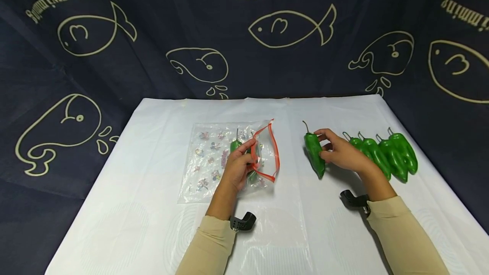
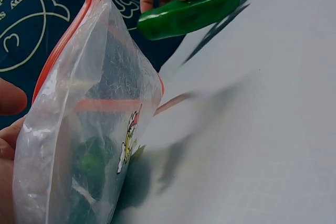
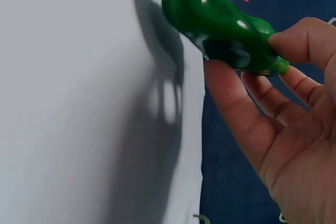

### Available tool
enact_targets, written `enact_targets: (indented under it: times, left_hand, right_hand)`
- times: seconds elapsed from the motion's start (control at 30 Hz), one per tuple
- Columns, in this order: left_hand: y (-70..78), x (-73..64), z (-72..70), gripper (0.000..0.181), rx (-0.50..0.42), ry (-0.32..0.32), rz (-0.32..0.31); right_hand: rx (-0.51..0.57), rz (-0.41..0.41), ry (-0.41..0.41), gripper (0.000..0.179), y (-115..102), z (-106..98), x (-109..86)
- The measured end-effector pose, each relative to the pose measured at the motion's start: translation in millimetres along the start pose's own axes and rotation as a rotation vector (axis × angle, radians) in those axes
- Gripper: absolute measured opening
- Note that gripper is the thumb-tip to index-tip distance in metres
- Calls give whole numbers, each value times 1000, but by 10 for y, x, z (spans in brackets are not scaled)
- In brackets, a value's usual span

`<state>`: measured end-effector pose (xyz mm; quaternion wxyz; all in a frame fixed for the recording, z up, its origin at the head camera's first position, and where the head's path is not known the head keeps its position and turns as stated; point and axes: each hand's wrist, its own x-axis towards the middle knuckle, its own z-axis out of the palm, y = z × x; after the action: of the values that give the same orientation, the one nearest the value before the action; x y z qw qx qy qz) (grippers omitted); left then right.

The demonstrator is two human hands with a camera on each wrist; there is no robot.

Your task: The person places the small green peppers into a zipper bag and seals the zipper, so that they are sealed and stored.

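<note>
My left hand [image 1: 235, 168] grips the mouth of a clear zip bag [image 1: 196, 169] that has a red seal and small printed figures. The bag's mouth stands spread toward the right. Green peppers [image 1: 235, 144] show through the plastic, partly covered by the hand. To the right, my right hand [image 1: 344, 152] pinches a long green pepper [image 1: 314, 152], its stem pointing away from me. In the right wrist view the thumb and fingers hold this pepper [image 3: 220, 22] near one end. From the left wrist view, the held pepper [image 2: 189, 17] appears beyond the bag's red rim [image 2: 63, 45].
Several more green peppers [image 1: 399, 152] lie in a row at the right side of the white-covered table [image 1: 153, 139], partly behind my right forearm. A dark blue cloth [image 1: 214, 20] with fish and whale outlines hangs behind the table. Each wrist wears a black camera mount [image 1: 243, 222].
</note>
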<state>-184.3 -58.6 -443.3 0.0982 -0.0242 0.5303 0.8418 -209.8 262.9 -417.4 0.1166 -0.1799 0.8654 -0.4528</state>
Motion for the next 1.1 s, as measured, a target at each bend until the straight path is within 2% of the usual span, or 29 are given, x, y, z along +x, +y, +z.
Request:
enact_targets:
  times: [0.27,0.6,0.83,1.1]
  left_hand:
    - [1,-17,16,70,3,0,10]
    - [3,-19,27,71,5,1,11]
    - [16,-26,26,71,10,6,13]
    - [29,-46,25,71,15,-2,17]
  right_hand:
    - [126,-7,-19,61,-20,125,104]
    - [364,-53,9,62,-108,323,242]
    - [360,-27,61,62,-276,405,348]
    - [431,33,131,65,-449,588,485]
